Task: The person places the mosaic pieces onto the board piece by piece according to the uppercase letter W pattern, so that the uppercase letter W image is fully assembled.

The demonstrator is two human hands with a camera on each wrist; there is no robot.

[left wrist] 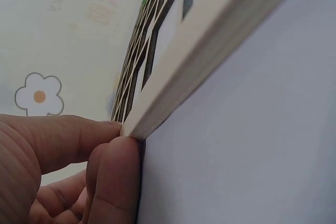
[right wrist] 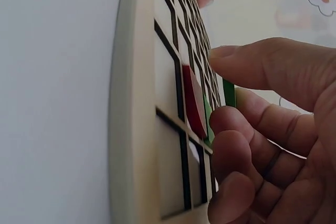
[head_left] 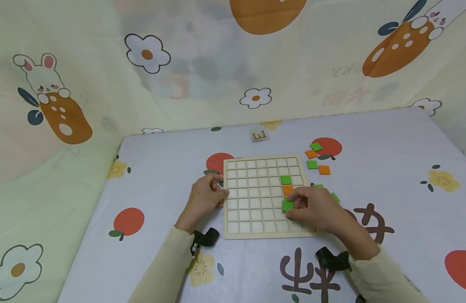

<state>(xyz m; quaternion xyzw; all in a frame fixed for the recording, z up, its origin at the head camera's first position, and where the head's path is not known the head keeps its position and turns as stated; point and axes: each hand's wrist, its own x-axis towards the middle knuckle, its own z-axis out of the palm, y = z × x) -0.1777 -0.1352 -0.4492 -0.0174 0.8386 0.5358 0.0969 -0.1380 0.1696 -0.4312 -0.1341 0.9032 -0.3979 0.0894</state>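
A pale wooden grid board (head_left: 252, 235) lies on the cloth-covered table. My left hand (head_left: 204, 194) pinches its left edge between thumb and fingers, seen close up at the board's rim (left wrist: 173, 85) in the left wrist view. Over the right part of the grid, my right hand (head_left: 318, 208) pinches a green square tile (head_left: 287, 206); the tile (right wrist: 229, 93) shows edge-on between thumb and finger in the right wrist view. A green tile (head_left: 286, 180) and an orange tile (head_left: 287, 190) sit in cells above it. A red tile (right wrist: 194, 100) sits in a cell close by.
Right of the board lie several loose tiles, among them a green tile (head_left: 312, 164) and an orange tile (head_left: 324, 170); my right hand partly covers others. Behind the board is a small patterned piece (head_left: 259, 133). A printed curtain (head_left: 202, 109) borders the table's back.
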